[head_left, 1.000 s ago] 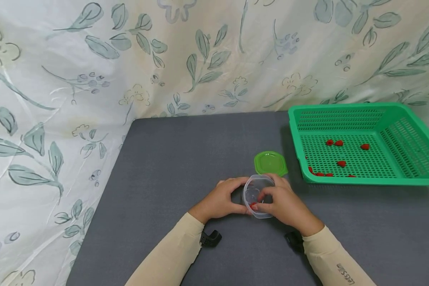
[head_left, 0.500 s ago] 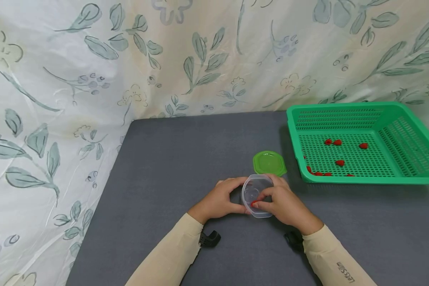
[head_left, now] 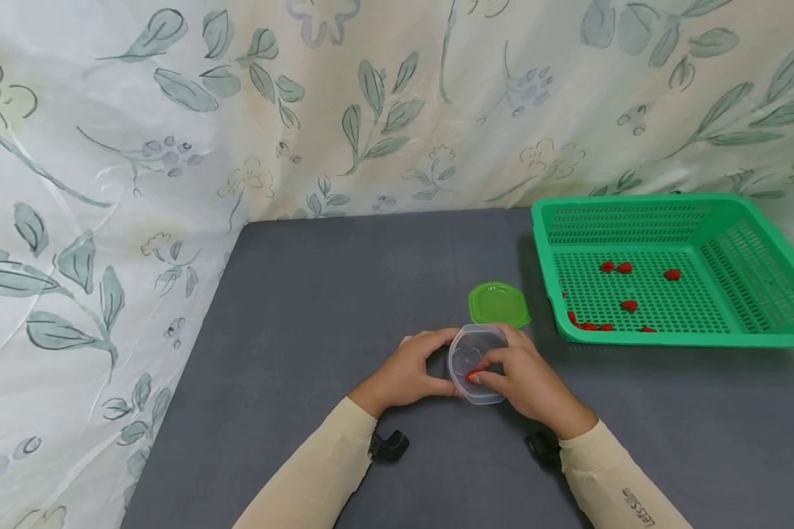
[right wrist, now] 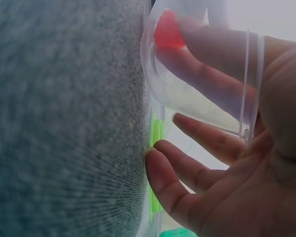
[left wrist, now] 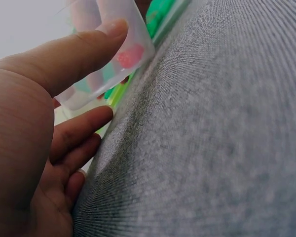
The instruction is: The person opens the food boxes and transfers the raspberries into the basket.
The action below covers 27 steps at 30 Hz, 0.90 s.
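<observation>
A clear plastic container (head_left: 462, 354) stands on the grey tabletop between both hands. My left hand (head_left: 406, 371) holds it from the left, thumb on the near side and fingers on the far side. My right hand (head_left: 532, 382) reaches inside, where thumb and index finger pinch a red raspberry (right wrist: 168, 30) close to the container's bottom. The other right fingers stay outside, by the wall in the right wrist view. Through the cloudy plastic, the raspberry also shows in the left wrist view.
Just behind the container lies a green lid (head_left: 498, 303). A green slotted basket (head_left: 688, 338) stands at the back right with several raspberries (head_left: 628, 306) scattered in it. A floral curtain (head_left: 384, 110) hangs behind the grey tabletop (head_left: 331, 294).
Both hands and the container stay almost in place. The right thumb and index finger shift slightly around the raspberry within the container.
</observation>
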### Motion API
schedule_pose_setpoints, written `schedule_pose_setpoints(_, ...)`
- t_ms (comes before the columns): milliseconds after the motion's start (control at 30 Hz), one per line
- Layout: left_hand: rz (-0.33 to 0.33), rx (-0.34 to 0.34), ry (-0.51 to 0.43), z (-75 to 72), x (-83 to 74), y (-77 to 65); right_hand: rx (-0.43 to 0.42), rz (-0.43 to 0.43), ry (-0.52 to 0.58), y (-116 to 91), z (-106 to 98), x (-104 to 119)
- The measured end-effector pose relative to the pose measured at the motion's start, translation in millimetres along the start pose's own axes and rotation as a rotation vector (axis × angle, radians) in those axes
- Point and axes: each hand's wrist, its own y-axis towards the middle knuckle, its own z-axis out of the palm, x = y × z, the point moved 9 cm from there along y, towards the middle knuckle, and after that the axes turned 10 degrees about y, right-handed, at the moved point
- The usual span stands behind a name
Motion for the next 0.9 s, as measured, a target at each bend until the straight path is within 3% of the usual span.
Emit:
schedule_pose_setpoints(300,-0.051,0.007,0.011,2.8,5.6,-3.4,-0.057,-0.11,-0.025,0.1,-1.0,5.7)
schedule_pose_setpoints(500,-0.034,0.015,0.009,2.7,3.3,-0.2,-0.118,-0.181,-0.027,0.1,-9.9,10.4)
schedule_pose_setpoints(700,-0.024,0.015,0.009,4.9,4.4,-2.5,-0.224,-0.307,-0.007,-3.1,-24.5,24.1)
schedule_pose_setpoints(900,-0.005,0.012,0.004,6.8,3.2,-2.8,-0.355,-0.377,-0.012,-10.3,-47.8,36.7)
